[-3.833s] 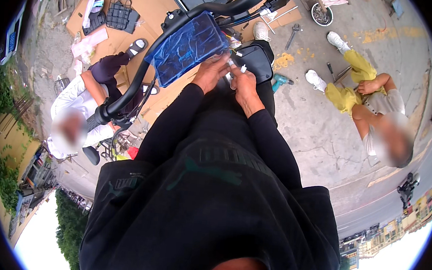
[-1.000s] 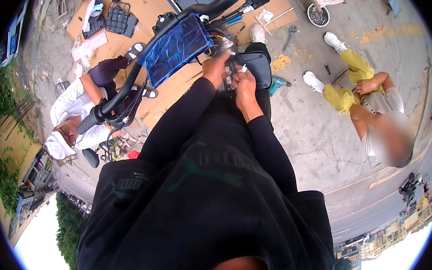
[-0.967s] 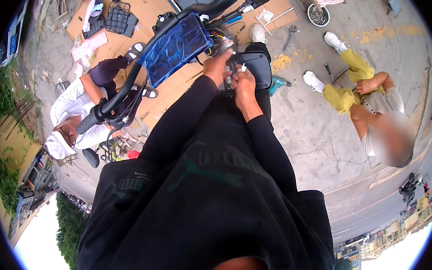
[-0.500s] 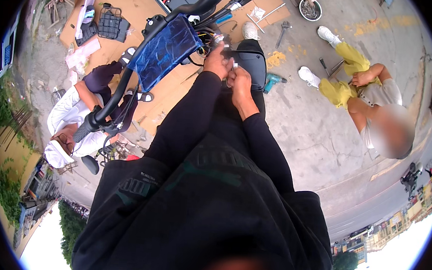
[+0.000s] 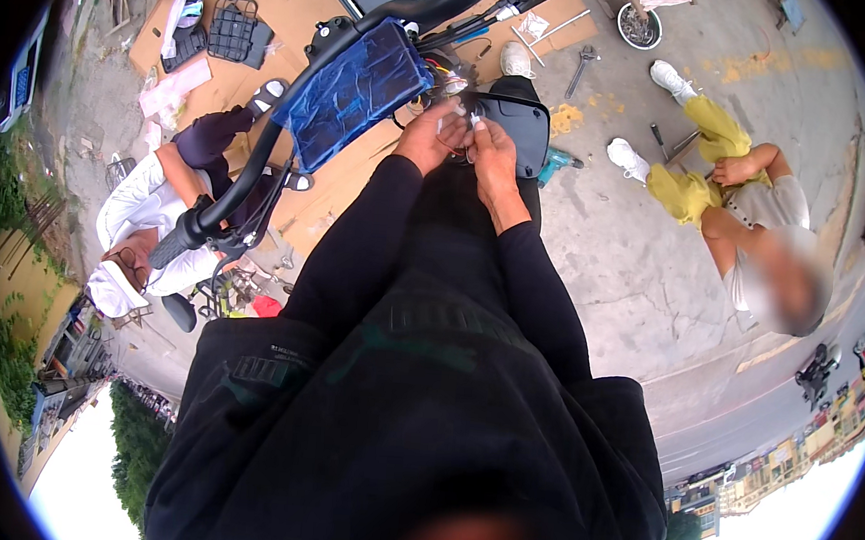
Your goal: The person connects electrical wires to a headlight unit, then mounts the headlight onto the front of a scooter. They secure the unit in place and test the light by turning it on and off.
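Note:
My left hand point(image 5: 430, 137) is closed just below a bundle of coloured wires point(image 5: 450, 79); what its fingers hold is too small to make out. Close beside it, my right hand point(image 5: 494, 158) pinches a small white connector point(image 5: 476, 120) between thumb and fingers. A thin wire shows between the two hands. Behind my right hand is a dark, smooth panel point(image 5: 524, 136). Left of the wires, a flat box wrapped in blue film point(image 5: 353, 94) sits by a black handlebar point(image 5: 274, 129).
A teal power drill point(image 5: 558, 164) and an adjustable wrench point(image 5: 582, 72) lie on the concrete. One person point(image 5: 154, 240) is at left beside the cardboard point(image 5: 327, 202); another point(image 5: 758, 208) sits at right. A white bowl point(image 5: 638, 29) of small parts stands at the back.
The handlebar and blue-wrapped box appear shifted right and up in view. My hands stay together, with my left fingers now lower and away from the wire bundle.

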The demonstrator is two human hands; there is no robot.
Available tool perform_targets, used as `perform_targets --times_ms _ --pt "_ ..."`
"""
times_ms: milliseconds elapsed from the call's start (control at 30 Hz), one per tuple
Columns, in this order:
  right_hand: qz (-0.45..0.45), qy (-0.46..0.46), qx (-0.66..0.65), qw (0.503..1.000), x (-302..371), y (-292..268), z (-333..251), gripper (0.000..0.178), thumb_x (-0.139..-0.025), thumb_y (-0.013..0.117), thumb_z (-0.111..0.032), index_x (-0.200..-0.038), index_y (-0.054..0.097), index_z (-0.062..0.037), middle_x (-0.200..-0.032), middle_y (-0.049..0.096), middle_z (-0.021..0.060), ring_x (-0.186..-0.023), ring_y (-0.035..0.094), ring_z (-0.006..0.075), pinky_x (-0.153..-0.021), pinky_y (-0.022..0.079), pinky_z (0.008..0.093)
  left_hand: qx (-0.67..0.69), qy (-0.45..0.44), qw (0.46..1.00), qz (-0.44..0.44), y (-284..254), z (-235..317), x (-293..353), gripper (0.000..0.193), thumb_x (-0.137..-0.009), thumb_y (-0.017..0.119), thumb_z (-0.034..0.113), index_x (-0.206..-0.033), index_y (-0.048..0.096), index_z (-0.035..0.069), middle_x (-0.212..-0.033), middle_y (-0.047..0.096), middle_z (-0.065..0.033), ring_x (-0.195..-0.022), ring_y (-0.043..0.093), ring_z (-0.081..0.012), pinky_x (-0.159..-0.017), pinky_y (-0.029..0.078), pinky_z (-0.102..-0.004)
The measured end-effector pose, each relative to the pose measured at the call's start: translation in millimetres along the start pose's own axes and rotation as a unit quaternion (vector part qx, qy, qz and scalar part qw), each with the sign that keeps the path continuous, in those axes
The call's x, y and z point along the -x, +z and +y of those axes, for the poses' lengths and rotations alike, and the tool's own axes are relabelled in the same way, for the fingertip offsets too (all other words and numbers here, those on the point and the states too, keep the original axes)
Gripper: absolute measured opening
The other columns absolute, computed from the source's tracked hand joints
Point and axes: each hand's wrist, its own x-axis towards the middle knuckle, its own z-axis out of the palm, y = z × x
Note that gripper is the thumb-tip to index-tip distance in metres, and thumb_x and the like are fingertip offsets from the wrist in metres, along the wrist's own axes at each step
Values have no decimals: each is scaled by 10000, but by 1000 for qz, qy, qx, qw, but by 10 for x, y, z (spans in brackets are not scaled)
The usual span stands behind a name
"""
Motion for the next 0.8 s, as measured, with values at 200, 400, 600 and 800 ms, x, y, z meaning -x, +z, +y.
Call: perform_targets --times_ms 200,400,600,800 --pt "-2 -60 110 992 -72 41 124 213 -1033 555 -163 -1090 619 32 -787 617 21 -642 480 66 -579 401 222 -38 7 999 -36 -132 21 -45 248 -893 796 183 -1079 663 89 -967 646 -33 -853 647 -156 -720 581 -299" --pt "-16 -39 107 993 -27 72 27 209 -1022 571 -165 -1068 627 31 -787 629 29 -633 494 74 -572 406 228 -68 56 996 -7 -66 24 86 214 -920 761 135 -1097 655 80 -1015 662 -19 -884 649 -148 -732 586 -281" --pt "-4 -9 102 995 27 98 -44 207 -1008 580 -162 -1054 635 32 -772 628 31 -624 495 80 -568 403 234 -80 102 991 -22 -25 -66 150 232 -916 757 117 -1107 640 58 -1043 659 -30 -952 661 -158 -826 564 -286" --pt "0 5 121 993 3 112 -4 195 -1009 574 -154 -1042 637 27 -766 627 33 -620 494 82 -560 396 237 -145 92 985 -30 -126 20 148 247 -906 771 106 -1115 643 75 -1052 676 -17 -962 675 -175 -828 595 -286"
